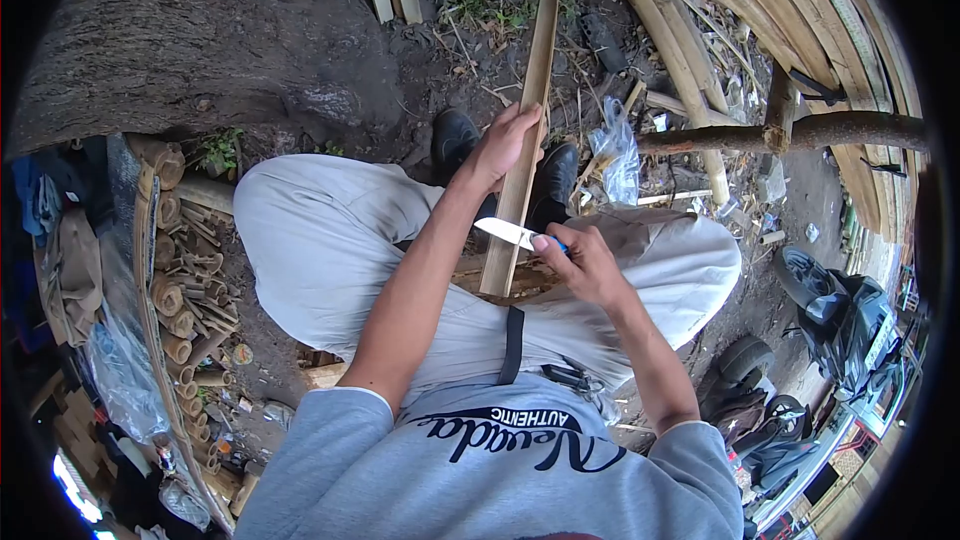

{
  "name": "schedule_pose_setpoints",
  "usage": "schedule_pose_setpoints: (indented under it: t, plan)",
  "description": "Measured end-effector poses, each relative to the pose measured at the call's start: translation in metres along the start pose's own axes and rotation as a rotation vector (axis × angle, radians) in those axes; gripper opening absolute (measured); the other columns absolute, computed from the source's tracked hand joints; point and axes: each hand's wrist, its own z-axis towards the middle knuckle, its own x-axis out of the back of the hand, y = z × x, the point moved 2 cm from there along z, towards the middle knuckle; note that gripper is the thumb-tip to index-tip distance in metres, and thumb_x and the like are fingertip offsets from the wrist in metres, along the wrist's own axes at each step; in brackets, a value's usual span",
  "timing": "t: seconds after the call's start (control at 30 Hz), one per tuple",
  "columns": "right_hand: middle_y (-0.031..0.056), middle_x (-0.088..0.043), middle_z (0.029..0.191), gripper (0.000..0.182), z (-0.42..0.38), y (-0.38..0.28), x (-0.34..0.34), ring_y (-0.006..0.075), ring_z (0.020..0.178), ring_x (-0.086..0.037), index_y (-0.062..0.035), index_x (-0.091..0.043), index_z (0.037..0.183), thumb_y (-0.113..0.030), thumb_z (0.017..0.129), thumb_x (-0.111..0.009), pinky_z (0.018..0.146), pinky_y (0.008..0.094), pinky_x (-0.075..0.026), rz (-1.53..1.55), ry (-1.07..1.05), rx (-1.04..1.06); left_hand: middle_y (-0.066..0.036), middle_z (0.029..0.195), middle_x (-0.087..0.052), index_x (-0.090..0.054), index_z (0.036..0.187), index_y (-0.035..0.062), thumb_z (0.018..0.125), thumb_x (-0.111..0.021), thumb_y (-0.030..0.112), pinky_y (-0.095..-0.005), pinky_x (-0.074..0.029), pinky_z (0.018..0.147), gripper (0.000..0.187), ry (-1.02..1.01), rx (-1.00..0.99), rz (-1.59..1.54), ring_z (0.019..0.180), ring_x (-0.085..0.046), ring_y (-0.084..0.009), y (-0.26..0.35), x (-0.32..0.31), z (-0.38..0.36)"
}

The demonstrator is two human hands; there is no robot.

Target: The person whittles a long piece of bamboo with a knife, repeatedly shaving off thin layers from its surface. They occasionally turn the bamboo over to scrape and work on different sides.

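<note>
A long split bamboo strip [527, 125] runs from near my lap up past my shoes, its pale hollow side facing up. My left hand [503, 148] is wrapped round its edge about midway along the part in view. In my right hand [583, 262] is a knife [507, 232] with a blue handle, mostly hidden by the fingers. The knife's bright blade points left and lies across the strip near its lower end, overlapping it in this view.
A large tree trunk [200, 40] rises at upper left. Cut bamboo pieces [178, 325] are stacked at left. Long bamboo strips [790, 0] lean at upper right, above a wooden pole [840, 130]. Clear plastic [617, 150] lies on the ground; a motorbike [850, 330] stands right.
</note>
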Motion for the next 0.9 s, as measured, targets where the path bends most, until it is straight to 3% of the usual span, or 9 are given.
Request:
schedule_pose_setpoints:
  t: [0.07, 0.17, 0.4, 0.47, 0.5, 0.63, 0.73, 0.9]
  plan:
    - [0.0190, -0.047, 0.058, 0.045, 0.003, 0.000, 0.003, 0.0320, 0.052, -0.045, 0.0014, -0.061, 0.082, -0.036, 0.106, -0.056, 0.053, 0.0408, -0.039, 0.007, 0.015, 0.018, 0.004, 0.075, -0.049, -0.053, 0.100, 0.0157, 0.106, -0.055, 0.039, -0.0240, -0.039, 0.043, 0.024, -0.039, -0.011, -0.026, 0.052, -0.047, -0.0076, 0.003, 0.000, -0.001]
    - [0.0166, -0.044, 0.057, 0.047, 0.016, 0.005, 0.001, 0.0249, 0.051, -0.040, 0.0025, -0.059, 0.081, -0.037, 0.106, -0.056, 0.052, 0.0404, -0.037, 0.111, 0.028, 0.022, 0.005, 0.075, -0.048, -0.053, 0.101, 0.0157, 0.106, -0.055, 0.039, -0.0244, -0.038, 0.042, 0.024, -0.078, -0.008, -0.064, 0.052, -0.046, -0.0073, 0.008, -0.002, -0.002]
    - [0.0137, -0.043, 0.056, 0.047, -0.007, -0.001, -0.005, 0.0223, 0.051, -0.035, 0.0022, -0.059, 0.081, -0.038, 0.106, -0.057, 0.051, 0.0394, -0.037, 0.041, 0.038, -0.058, 0.002, 0.079, -0.053, -0.055, 0.104, 0.0155, 0.105, -0.057, 0.040, -0.0251, -0.041, 0.044, 0.025, -0.032, -0.006, -0.031, 0.054, -0.050, -0.0080, -0.004, 0.001, 0.002]
    - [0.0131, -0.042, 0.056, 0.048, -0.004, -0.002, -0.003, 0.0219, 0.051, -0.035, 0.0021, -0.059, 0.080, -0.038, 0.106, -0.058, 0.051, 0.0394, -0.036, 0.063, 0.021, -0.047, 0.002, 0.081, -0.056, -0.059, 0.101, 0.0119, 0.106, -0.056, 0.038, -0.0266, -0.050, 0.058, 0.027, -0.063, -0.039, -0.044, 0.065, -0.056, -0.0090, -0.006, 0.000, 0.003]
    - [0.0126, -0.041, 0.055, 0.048, 0.000, -0.004, -0.001, 0.0214, 0.051, -0.035, 0.0020, -0.059, 0.079, -0.038, 0.106, -0.058, 0.051, 0.0393, -0.036, 0.086, -0.001, -0.028, 0.002, 0.081, -0.056, -0.059, 0.102, 0.0121, 0.106, -0.055, 0.038, -0.0264, -0.050, 0.059, 0.026, -0.058, -0.021, -0.048, 0.066, -0.056, -0.0086, -0.003, 0.000, 0.001]
    - [0.0116, -0.038, 0.055, 0.051, 0.019, -0.008, -0.001, 0.0201, 0.052, -0.034, 0.0017, -0.056, 0.075, -0.039, 0.106, -0.058, 0.051, 0.0390, -0.036, 0.088, 0.023, -0.005, 0.004, 0.077, -0.053, -0.056, 0.102, 0.0149, 0.105, -0.056, 0.039, -0.0261, -0.041, 0.044, 0.025, -0.021, -0.028, -0.068, 0.053, -0.049, -0.0077, 0.008, 0.005, 0.000]
    - [0.0126, -0.038, 0.055, 0.051, 0.010, -0.012, -0.010, 0.0204, 0.052, -0.035, 0.0017, -0.056, 0.076, -0.039, 0.106, -0.057, 0.051, 0.0395, -0.037, 0.053, 0.033, -0.003, 0.003, 0.077, -0.053, -0.056, 0.103, 0.0149, 0.105, -0.057, 0.039, -0.0264, -0.041, 0.044, 0.024, -0.073, -0.002, -0.095, 0.052, -0.049, -0.0080, 0.010, 0.008, 0.000]
    - [0.0164, -0.046, 0.058, 0.049, -0.007, -0.005, -0.007, 0.0283, 0.051, -0.043, 0.0013, -0.058, 0.080, -0.040, 0.106, -0.056, 0.055, 0.0409, -0.041, 0.025, 0.001, -0.092, 0.002, 0.078, -0.055, -0.058, 0.103, 0.0127, 0.105, -0.057, 0.038, -0.0251, -0.043, 0.047, 0.025, -0.036, -0.062, -0.057, 0.055, -0.050, -0.0086, -0.005, 0.000, 0.004]
